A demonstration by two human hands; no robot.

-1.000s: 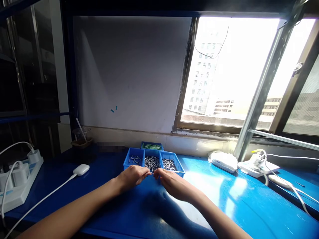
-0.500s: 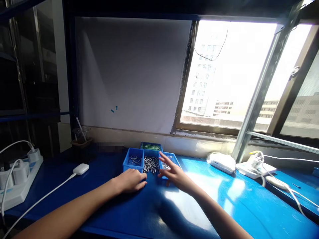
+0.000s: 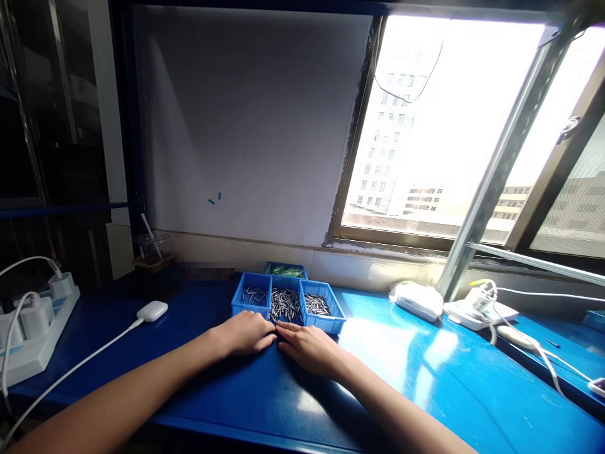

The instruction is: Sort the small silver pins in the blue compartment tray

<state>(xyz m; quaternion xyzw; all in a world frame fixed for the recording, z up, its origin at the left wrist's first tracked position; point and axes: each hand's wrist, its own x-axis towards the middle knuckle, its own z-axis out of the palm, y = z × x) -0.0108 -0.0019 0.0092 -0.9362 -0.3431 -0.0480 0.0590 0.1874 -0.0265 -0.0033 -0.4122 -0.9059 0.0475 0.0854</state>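
a blue tabletop (image 3: 227, 403) runs below a grey wall (image 3: 265, 126) and a bright window (image 3: 425, 139), with sunlight glaring off its right side and its left end in shade. in the middle, a pile of small metal pins (image 3: 286, 304) sits between two blue bins, a left bin (image 3: 243, 309) and a right bin (image 3: 331, 325); what lies under the pile is hard to tell.

the left hand (image 3: 248, 333) is at the front of the left bin, its fingers curled loosely; whether they have hold of anything cannot be told. the right hand (image 3: 309, 349) is palm down before the right bin, fingers nearly straight and close together, tips at the pile's near edge and just beside the left hand; whether they pinch a pin cannot be told.

a few pins lie scattered in the left bin, many more in the right one. a small rear bin (image 3: 267, 271) behind them holds something green.

farther left are a white case (image 3: 152, 311) on a cable, a clear cup (image 3: 154, 246) with a straw, and a loaded power strip (image 3: 40, 350). to the right are a white packet (image 3: 418, 301), a second power strip (image 3: 505, 313) and a slanting metal post (image 3: 501, 157), with pale buildings outside.
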